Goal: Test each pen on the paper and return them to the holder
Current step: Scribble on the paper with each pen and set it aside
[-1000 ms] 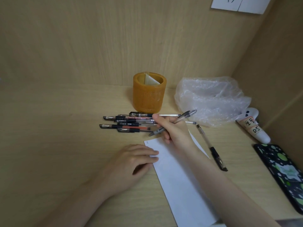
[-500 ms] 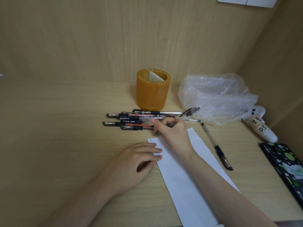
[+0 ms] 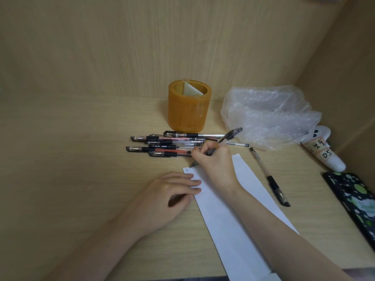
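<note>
Right hand (image 3: 215, 165) pinches pen (image 3: 230, 136), tip on the top-left corner of paper (image 3: 243, 220). Left hand (image 3: 168, 195), fingers relaxed, presses the paper's edge to the worktop (image 3: 81, 159). Advice: short, light stroke; hold the strip firmly against sliding. Holder (image 3: 189, 109) stands well behind.

Pen holder (image 3: 189, 110) at back; pen pile (image 3: 162, 147) just before it; paper strip (image 3: 229, 240) nearer; lone pen (image 3: 268, 175) right of paper; plastic bag (image 3: 269, 116) right of holder.
</note>
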A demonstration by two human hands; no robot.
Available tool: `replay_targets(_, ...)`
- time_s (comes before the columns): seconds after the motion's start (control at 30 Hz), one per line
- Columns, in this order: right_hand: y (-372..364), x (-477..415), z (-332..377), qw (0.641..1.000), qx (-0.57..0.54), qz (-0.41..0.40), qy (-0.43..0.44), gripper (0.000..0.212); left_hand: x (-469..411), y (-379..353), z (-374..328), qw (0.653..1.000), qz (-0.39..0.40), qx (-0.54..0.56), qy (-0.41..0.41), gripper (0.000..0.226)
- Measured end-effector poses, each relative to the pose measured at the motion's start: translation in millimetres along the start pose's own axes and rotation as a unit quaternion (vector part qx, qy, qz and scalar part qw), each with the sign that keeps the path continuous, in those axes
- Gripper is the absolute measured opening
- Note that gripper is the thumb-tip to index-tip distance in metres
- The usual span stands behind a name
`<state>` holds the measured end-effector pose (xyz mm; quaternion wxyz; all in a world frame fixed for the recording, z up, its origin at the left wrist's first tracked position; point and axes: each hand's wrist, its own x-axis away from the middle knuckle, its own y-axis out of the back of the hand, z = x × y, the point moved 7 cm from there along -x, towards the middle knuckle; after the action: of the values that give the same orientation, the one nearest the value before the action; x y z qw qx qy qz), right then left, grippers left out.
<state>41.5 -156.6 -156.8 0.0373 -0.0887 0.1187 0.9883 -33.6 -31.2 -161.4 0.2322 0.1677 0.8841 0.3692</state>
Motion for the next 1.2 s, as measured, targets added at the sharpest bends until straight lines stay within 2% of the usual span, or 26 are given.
replay_targets(0.67, -1.1, 1.5, 6.3, 1.0, 0.001, 0.0, 0.011, 0.027, 0.0, 0.5, -0.4, 1.0, 0.006, 0.001, 0.004, 0.035)
replay_targets(1.07, -0.7, -0.6, 0.9, 1.0, -0.005, 0.003, 0.013, 0.039, -0.4, 0.3, -0.7, 1.0, 0.007, 0.0, 0.004, 0.037)
replay_targets(1.2, -0.9, 0.1, 2.0, 1.0, -0.002, 0.002, 0.018, 0.04, -0.2, 1.7, -1.6, 1.0, 0.002, 0.003, 0.009, 0.022)
